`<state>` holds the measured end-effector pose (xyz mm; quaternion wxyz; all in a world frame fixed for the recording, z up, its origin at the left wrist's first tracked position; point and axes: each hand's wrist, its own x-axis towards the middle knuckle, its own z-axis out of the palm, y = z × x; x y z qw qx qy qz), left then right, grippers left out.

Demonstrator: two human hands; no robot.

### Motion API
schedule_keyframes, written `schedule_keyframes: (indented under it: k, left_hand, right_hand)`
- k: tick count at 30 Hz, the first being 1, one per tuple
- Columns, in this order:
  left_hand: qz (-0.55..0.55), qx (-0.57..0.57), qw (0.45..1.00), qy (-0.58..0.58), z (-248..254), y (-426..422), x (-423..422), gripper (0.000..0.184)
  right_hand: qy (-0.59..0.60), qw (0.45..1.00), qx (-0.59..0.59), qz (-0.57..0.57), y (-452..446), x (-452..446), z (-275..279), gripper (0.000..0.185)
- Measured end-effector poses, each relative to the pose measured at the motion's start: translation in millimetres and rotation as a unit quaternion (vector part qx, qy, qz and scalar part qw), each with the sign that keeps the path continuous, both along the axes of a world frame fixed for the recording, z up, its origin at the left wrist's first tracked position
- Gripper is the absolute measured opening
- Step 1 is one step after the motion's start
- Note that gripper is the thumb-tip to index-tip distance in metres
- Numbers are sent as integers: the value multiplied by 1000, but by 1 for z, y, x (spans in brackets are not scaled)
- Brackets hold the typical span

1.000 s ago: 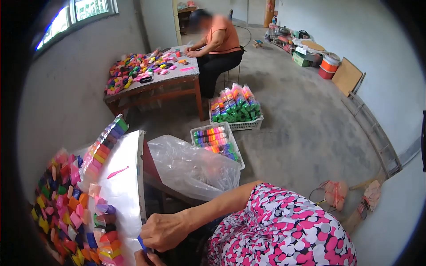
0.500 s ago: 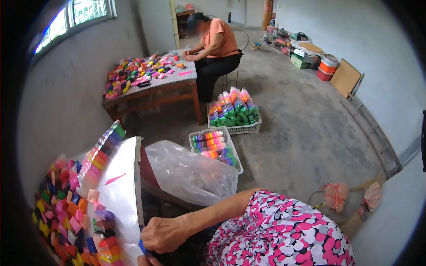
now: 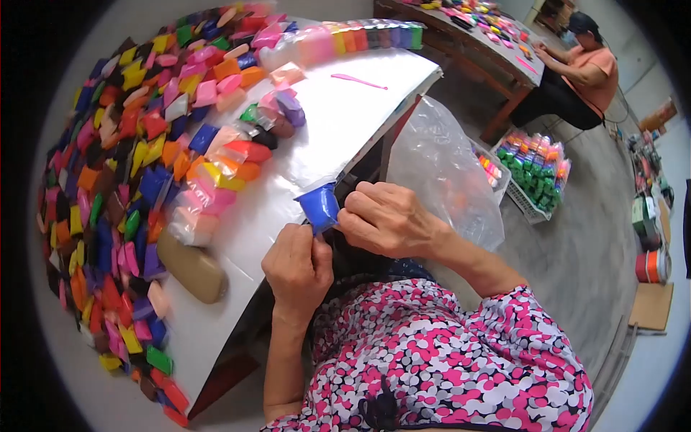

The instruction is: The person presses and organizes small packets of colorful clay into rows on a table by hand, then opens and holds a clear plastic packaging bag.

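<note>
Between my two hands is a small shiny blue packet [image 3: 318, 209], held up at the white table's [image 3: 277, 194] near edge. My left hand [image 3: 297, 266] pinches its lower end, fingers closed. On its right side my right hand [image 3: 389, 217] grips it with bent fingers. To the left lies a large heap of small coloured packets [image 3: 133, 144]. A clear sleeve [image 3: 360, 39] holding a row of packets lies at the far side. Closer in, a second row of packets [image 3: 216, 180] looks blurred. A smooth olive-brown oblong thing [image 3: 193, 268] rests beside it.
A thin pink tool [image 3: 360, 81] lies on the white surface. Right of the table hangs a clear plastic bag [image 3: 446, 173]. White baskets [image 3: 536, 205] of packets stand on the floor. A person [image 3: 586, 68] sits working at another table [image 3: 468, 43].
My view has swung down and left, so the heap and both hands show fully. Earlier the left hand and the blue packet were mostly cut off at the bottom edge.
</note>
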<state>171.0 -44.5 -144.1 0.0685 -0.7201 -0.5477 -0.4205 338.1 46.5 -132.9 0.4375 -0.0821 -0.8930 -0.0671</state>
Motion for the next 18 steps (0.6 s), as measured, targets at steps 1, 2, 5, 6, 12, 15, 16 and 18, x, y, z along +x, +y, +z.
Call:
schedule_keyframes:
  k: [1,2,5,6,12,15,16,18]
  left_hand:
    - [4,-2,1000,0,-1,-1,0,11]
    - [7,-4,1000,0,-1,-2,0,12]
    - [0,-20,1000,4,3,-6,-1,13]
    - [4,-21,1000,9,3,-6,-2,13]
    - [7,-26,999,-28,1,-9,-2,14]
    - [11,-36,993,-108,0,-12,4,13]
    - [14,-40,989,-138,-2,-12,7,12]
    - [28,-59,980,-190,-4,-12,11,11]
  right_hand:
    - [-3,1000,0,-1,0,-1,-1,21]
    - [-7,1000,-3,-4,0,-2,-1,21]
    - [-22,1000,-14,-9,-2,-5,-2,20]
    - [-30,999,-19,-6,1,-4,-1,19]
    - [-31,999,-12,13,3,-8,-6,18]
    - [-21,1000,-9,16,1,-5,-10,19]
    - [-16,1000,-8,15,1,-4,-12,19]
    - [5,1000,-15,12,1,-5,-17,19]
